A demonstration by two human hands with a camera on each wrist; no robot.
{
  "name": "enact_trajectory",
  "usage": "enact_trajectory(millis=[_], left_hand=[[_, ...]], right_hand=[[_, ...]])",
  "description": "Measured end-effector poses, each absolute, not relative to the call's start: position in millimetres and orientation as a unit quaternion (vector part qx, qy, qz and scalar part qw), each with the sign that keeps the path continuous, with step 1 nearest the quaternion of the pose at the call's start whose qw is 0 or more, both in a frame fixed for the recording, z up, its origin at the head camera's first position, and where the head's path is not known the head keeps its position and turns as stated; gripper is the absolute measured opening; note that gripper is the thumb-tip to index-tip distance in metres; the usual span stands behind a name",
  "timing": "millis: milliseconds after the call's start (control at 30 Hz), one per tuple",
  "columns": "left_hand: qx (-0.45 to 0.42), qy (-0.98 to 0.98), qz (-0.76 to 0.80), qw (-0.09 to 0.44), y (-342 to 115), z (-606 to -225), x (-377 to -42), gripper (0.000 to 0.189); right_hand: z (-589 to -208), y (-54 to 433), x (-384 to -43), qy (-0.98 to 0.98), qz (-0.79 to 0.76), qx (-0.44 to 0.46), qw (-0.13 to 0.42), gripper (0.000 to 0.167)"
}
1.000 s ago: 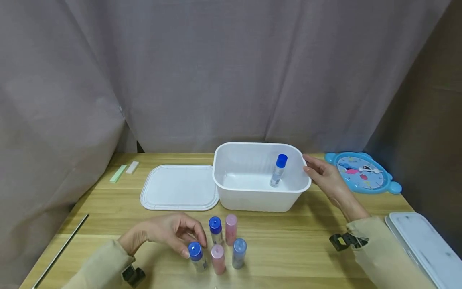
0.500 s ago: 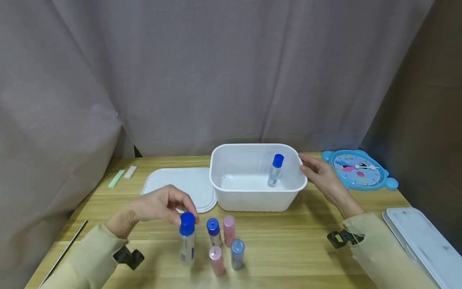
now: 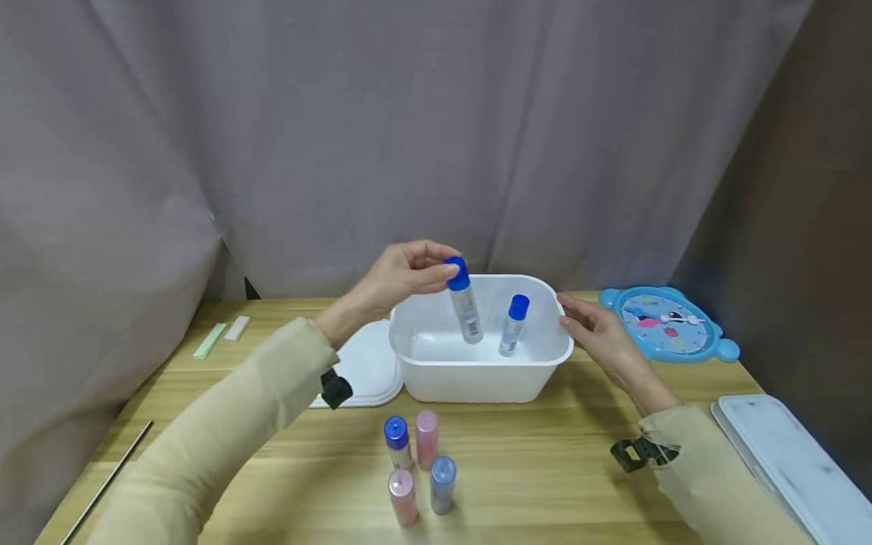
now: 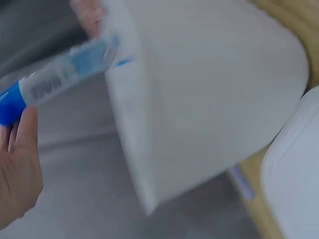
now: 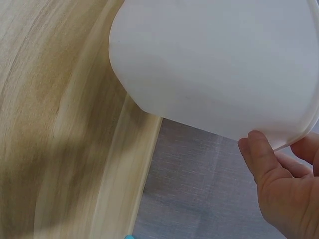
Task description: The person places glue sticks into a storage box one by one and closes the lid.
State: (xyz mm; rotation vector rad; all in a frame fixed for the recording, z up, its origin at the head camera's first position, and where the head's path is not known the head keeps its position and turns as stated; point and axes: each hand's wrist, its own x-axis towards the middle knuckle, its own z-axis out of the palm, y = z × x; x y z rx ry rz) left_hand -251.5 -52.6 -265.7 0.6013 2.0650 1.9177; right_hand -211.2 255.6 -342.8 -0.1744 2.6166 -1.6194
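Blue-capped, a clear barcoded bottle [image 3: 468, 312] is hanging from the left hand [image 3: 412, 271], whose thumb and fingers are pinching its cap. Its long axis is running steeply, nearly upright, the cap pointing up and slightly left, the base pointing down and slightly right. The bottle is sitting over the opening of the white plastic tub [image 3: 477, 383]; whether its base is touching the floor inside, I cannot tell. The right hand [image 3: 605, 337] is gripping the tub's right-end rim, fingers and thumb partly bent. Inside, a second blue-capped bottle [image 3: 512, 331] is leaning, its cap up and slightly right.

Half a second ago the left hand was holding its bottle low over the wooden table [image 3: 545, 469], left of the four small bottles [image 3: 443, 488]; now it is holding it at the tub, while those four are standing where they were. The right hand is keeping its place.
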Motion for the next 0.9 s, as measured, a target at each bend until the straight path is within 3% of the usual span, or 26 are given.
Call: enact_trajectory(millis=[333,533,900], left_hand=[[0.242,0.757,0.586,0.159,12.0,-326.8,-259.9,0.026],[0.281,0.778,0.536,0.171,23.3,-336.1,-255.4,0.023],[0.278,0.789,0.516,0.185,33.8,-342.2,-252.1,0.025]], right_hand=[[-350.2,247.0,-210.1,0.841,-0.535,-0.075,0.016,0.051],[-346.2,244.9,-211.0,0.843,-0.533,-0.074,0.019,0.051],[-343.3,244.9,-212.1,0.845,-0.529,-0.064,0.028,0.051]])
